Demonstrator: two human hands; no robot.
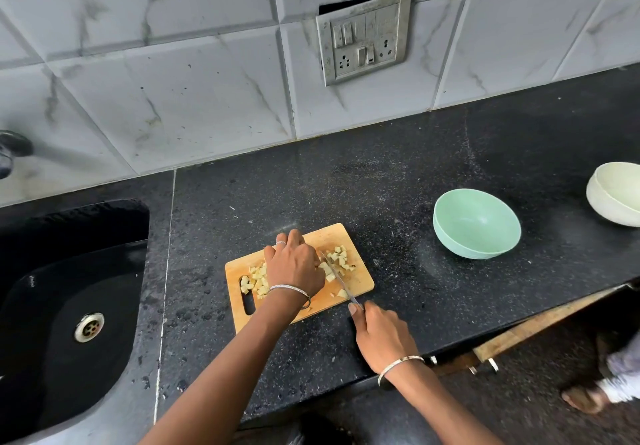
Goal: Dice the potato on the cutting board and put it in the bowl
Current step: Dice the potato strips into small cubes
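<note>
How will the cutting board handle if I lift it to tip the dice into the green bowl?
The board looks like stiff wood, so it should lift without flexing. The dice lie loose in scattered heaps, so they may slide off if it tilts early. The bowl looks like light plastic and might scoot if bumped.

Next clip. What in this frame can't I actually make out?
Head view only.
The potato: the part being held is covered by the left hand.
The knife: its handle is hidden inside the right hand.
The white bowl: cut off by the right edge.
The tap: blurred, cut by the left edge.
</note>
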